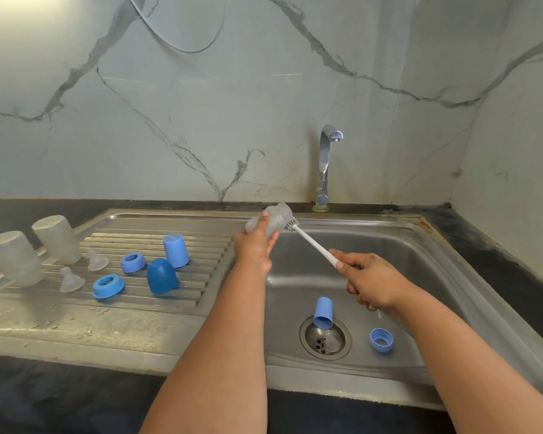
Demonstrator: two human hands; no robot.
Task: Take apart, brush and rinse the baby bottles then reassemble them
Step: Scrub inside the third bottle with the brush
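Presently, stock taken relative to the steel sink (420, 245):

- Clear bottle (271, 221): above the sink's left rim, lying near level, gripped round its body by the left hand (254, 250).
- Bottle brush (314, 242): bristle head at the bottle's mouth, white handle slanting down over the basin into the right hand (362, 277), whose fingers curl round the handle's end.
- Light blue cap (323, 312): inside the sink, on its side at the drain's (325, 339) edge.
- Blue screw ring (381, 339): inside the sink, right of the drain.
- Drainboard (138, 308), left of the sink: two clear bottles (35, 250) standing inverted at its far left; two clear teats (83, 270); two blue rings (119, 275); one dark blue dome cap (161, 276); one light blue cap upright (176, 250).
- Tap (325, 164): behind the sink, against the marble wall.
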